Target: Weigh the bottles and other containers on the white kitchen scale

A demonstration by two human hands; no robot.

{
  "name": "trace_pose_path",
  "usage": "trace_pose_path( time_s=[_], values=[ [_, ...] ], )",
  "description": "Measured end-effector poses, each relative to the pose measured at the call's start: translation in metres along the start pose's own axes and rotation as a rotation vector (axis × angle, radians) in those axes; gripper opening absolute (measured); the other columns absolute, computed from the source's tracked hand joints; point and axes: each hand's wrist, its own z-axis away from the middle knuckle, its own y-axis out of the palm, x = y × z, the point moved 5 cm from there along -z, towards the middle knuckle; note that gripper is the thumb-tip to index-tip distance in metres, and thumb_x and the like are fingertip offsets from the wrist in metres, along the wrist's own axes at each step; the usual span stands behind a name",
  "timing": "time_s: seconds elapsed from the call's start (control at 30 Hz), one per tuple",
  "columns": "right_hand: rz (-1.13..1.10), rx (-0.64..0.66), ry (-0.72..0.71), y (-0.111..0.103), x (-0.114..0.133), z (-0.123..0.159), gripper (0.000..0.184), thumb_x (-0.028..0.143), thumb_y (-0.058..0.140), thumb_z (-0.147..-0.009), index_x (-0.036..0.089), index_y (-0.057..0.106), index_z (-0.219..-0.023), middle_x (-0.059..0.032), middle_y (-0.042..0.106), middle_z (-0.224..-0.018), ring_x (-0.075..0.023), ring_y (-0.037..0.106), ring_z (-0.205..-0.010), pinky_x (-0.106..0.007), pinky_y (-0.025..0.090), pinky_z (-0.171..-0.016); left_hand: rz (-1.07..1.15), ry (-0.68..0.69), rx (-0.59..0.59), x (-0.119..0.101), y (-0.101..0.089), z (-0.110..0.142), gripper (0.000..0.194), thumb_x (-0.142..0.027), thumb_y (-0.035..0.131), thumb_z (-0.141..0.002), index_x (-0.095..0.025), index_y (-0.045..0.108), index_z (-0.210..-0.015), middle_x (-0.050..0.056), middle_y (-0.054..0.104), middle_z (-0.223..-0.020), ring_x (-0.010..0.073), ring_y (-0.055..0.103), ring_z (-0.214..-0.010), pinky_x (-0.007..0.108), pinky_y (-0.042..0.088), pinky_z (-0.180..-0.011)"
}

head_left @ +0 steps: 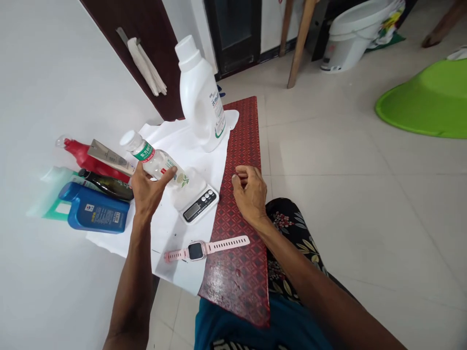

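Observation:
My left hand (149, 187) is closed around a clear plastic bottle (155, 163) with a white cap and a green and red label, thumb on its front. The bottle's base is over the plate of a white digital scale (199, 206); whether it bears on the plate I cannot tell. My right hand (251, 192) lies at the right edge of the red patterned table (237, 277), its fingers loosely curled with nothing visible in them. Nearer to me, a pink smartwatch (196, 250) is stretched out across white paper (171, 267). A large white detergent bottle (200, 97) stands behind the scale.
Along the wall at left lie a blue bottle (98, 209), a dark bottle (109, 185), a red bottle (82, 154) and a grey tube (109, 156). Beyond the table are a white bucket (346, 41), a wooden leg (301, 43) and a green object (426, 104) on the tiled floor.

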Motion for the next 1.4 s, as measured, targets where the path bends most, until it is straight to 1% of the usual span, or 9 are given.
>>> trace_pose_path(
  time_s=[0.27,0.4,0.5,0.6,0.77,0.93,1.07,1.23,1.4],
  values=[
    [0.054,-0.017,0.003,0.0,0.0,0.001,0.02,0.034,0.056,-0.093,0.022,0.068,-0.104,-0.0116,0.076,-0.105,-0.0263,0.073,-0.092,-0.047,0.064,-0.087,0.037,-0.092,0.068,0.016,0.014,0.022,0.053,-0.055,0.093,-0.069,-0.022,0.066,-0.1,0.008,0.079,-0.102,0.0281,0.076,-0.091,0.042,0.063,-0.081],
    [0.07,-0.019,0.01,0.0,-0.001,0.002,0.019,0.033,0.057,-0.093,0.023,0.068,-0.104,-0.0115,0.076,-0.105,-0.026,0.072,-0.091,-0.047,0.064,-0.086,0.165,-0.143,0.1,0.022,0.016,0.027,0.071,-0.055,0.098,-0.067,-0.023,0.062,-0.119,0.012,0.078,-0.123,0.0312,0.077,-0.107,0.045,0.066,-0.088],
    [0.071,-0.011,0.009,0.0,-0.001,0.002,0.018,0.033,0.057,-0.093,0.023,0.068,-0.104,-0.0117,0.076,-0.105,-0.0263,0.072,-0.091,-0.048,0.063,-0.088,0.212,-0.178,0.097,0.029,0.008,0.033,0.089,-0.057,0.099,-0.065,-0.024,0.057,-0.136,0.016,0.072,-0.14,0.0334,0.076,-0.116,0.05,0.065,-0.096],
    [0.067,-0.007,0.015,0.0,0.0,0.002,0.018,0.033,0.057,-0.093,0.023,0.068,-0.104,-0.0116,0.076,-0.105,-0.0265,0.073,-0.091,-0.047,0.063,-0.088,0.207,-0.184,0.031,0.033,-0.008,0.04,0.091,-0.064,0.095,-0.07,-0.024,0.056,-0.142,0.019,0.068,-0.147,0.0361,0.074,-0.124,0.054,0.063,-0.103],
    [0.041,-0.01,0.029,-0.001,0.001,0.002,0.021,0.033,0.057,-0.092,0.022,0.069,-0.105,-0.0126,0.077,-0.107,-0.0267,0.074,-0.091,-0.047,0.064,-0.085,0.187,-0.126,-0.031,0.029,-0.018,0.047,0.088,-0.066,0.093,-0.074,-0.023,0.056,-0.142,0.019,0.068,-0.146,0.0351,0.071,-0.13,0.054,0.059,-0.11],
    [0.025,0.006,0.042,-0.002,-0.001,0.002,0.018,0.033,0.059,-0.092,0.022,0.069,-0.104,-0.0127,0.077,-0.109,-0.0263,0.074,-0.091,-0.047,0.065,-0.084,0.075,-0.07,-0.009,0.019,0.003,0.05,0.084,-0.061,0.094,-0.073,-0.024,0.059,-0.14,0.015,0.072,-0.141,0.0323,0.073,-0.123,0.052,0.06,-0.107],
    [0.021,-0.001,0.034,-0.004,-0.001,0.002,0.017,0.033,0.061,-0.092,0.023,0.069,-0.104,-0.0121,0.077,-0.109,-0.0268,0.074,-0.09,-0.048,0.065,-0.084,0.054,-0.099,-0.027,0.02,0.015,0.049,0.066,-0.057,0.091,-0.078,-0.022,0.065,-0.128,0.011,0.078,-0.122,0.0274,0.076,-0.103,0.044,0.065,-0.09],
    [0.031,-0.008,0.016,-0.004,0.0,0.002,0.018,0.036,0.06,-0.093,0.024,0.07,-0.103,-0.0114,0.077,-0.106,-0.0265,0.074,-0.088,-0.047,0.065,-0.083,0.089,-0.138,-0.149,0.046,0.011,0.018,0.056,-0.054,0.09,-0.079,-0.022,0.064,-0.118,0.011,0.079,-0.117,0.0274,0.079,-0.101,0.042,0.067,-0.086],
    [0.032,-0.003,0.018,-0.003,0.0,0.001,0.018,0.035,0.06,-0.095,0.023,0.07,-0.104,-0.0112,0.077,-0.105,-0.0266,0.073,-0.089,-0.048,0.064,-0.084,-0.166,-0.272,-0.311,0.1,0.001,-0.05,0.05,-0.038,0.092,-0.077,-0.02,0.061,-0.111,0.015,0.078,-0.119,0.0352,0.076,-0.115,0.053,0.059,-0.109]
  ],
)
